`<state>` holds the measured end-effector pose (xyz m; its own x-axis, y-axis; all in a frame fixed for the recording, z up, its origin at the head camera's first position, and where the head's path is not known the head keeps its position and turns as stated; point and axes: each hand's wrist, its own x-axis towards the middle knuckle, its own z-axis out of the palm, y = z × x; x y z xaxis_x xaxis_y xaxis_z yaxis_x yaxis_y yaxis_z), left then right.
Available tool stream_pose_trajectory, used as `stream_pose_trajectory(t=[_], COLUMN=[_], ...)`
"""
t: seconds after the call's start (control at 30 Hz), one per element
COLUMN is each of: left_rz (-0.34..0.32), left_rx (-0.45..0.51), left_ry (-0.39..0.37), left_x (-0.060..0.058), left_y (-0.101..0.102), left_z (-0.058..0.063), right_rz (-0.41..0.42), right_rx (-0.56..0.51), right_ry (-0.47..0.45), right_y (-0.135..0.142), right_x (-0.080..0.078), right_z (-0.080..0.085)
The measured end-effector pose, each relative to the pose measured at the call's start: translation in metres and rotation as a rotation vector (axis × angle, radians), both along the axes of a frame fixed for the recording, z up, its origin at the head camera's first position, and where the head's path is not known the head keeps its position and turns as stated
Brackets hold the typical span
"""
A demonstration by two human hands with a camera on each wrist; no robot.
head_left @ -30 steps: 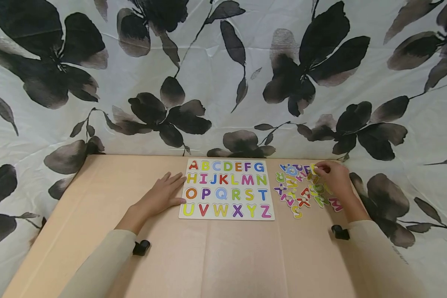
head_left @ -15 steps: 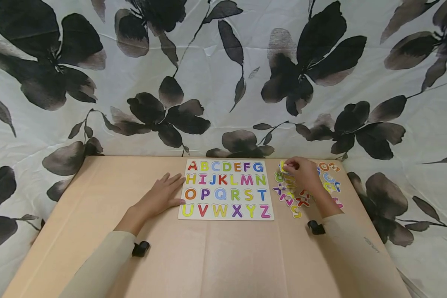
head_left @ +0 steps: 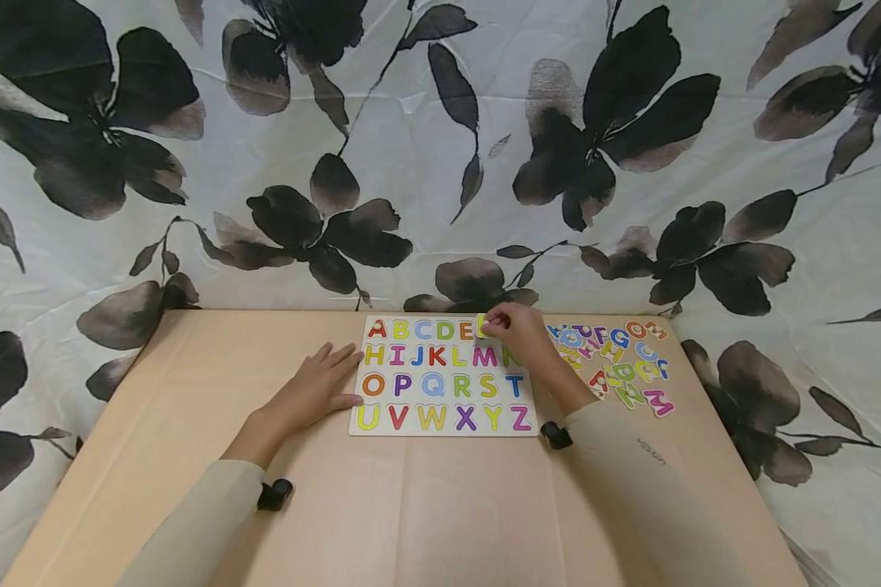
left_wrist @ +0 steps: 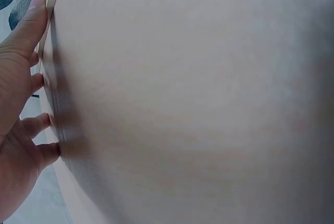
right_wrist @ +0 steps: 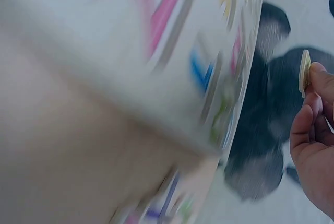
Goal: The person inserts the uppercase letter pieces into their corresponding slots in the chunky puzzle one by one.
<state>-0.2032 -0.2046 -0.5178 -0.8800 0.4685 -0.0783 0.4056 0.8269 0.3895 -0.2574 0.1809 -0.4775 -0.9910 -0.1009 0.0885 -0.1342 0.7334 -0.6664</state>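
Note:
A white alphabet board (head_left: pixel 448 399) with rows of coloured letters lies at the table's far edge. My left hand (head_left: pixel 312 391) rests at the board's left side, fingers extended; the left wrist view shows its thumb (left_wrist: pixel 30 28) along the board's edge. Between thumb and fingertips, my right hand (head_left: pixel 526 336) pinches a yellow letter piece (head_left: pixel 480 328) over the top row, close to the F. Seen edge-on in the right wrist view, that piece (right_wrist: pixel 304 73) is thin and flat. Its exact letter is covered by the fingers. My right hand and forearm hide the G and part of the N.
Loose letter pieces (head_left: pixel 622 372) in many colours are scattered on the table (head_left: pixel 448 514) to the right of the board, partly behind my right forearm. A white cloth with dark flowers (head_left: pixel 426 179) hangs just beyond the table's far edge.
My right hand has moved left from the loose pieces to above the board's top row, carrying the yellow letter piece. My left hand has stayed at the board's left edge.

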Motion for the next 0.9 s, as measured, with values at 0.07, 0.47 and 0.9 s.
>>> stream_pose_trajectory(t=[0.07,0.47,0.9], left_rz=[0.007,0.017,0.026], left_rx=[0.005,0.011,0.007], left_ry=[-0.008,0.009,0.021], left_x=[-0.001,-0.002,-0.006], left_y=[0.001,0.001,0.007], left_z=[-0.001,-0.006,-0.003], right_rz=[0.025,0.137,0.209], right_rx=[0.005,-0.012,0.125], right_ry=[0.004,0.021,0.017], right_y=[-0.013,-0.083,-0.134], right_x=[-0.004,-0.028,-0.054], right_z=[0.000,-0.010,-0.017])
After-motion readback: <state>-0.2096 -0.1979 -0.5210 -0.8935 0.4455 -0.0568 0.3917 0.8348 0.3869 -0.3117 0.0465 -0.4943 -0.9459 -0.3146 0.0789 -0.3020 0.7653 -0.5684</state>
